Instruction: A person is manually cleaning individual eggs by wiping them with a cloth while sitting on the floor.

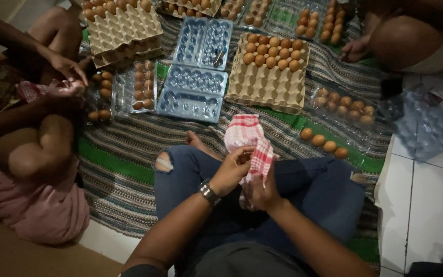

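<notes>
Hands together over my lap: left hand [233, 169] & right hand [259, 194] both clamped on red-white checkered cloth [249, 138], w/ cardboard egg tray [267, 84] beyond on striped mat [129, 138].

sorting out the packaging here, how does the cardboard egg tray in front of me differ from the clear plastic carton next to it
The cardboard egg tray is opaque, beige and square; the clear plastic carton is see-through, bluish and hinged open in two halves. The tray holds brown eggs in its far rows, while the carton holds none. Both lie flat on the striped mat, with cupped egg pockets.
</notes>
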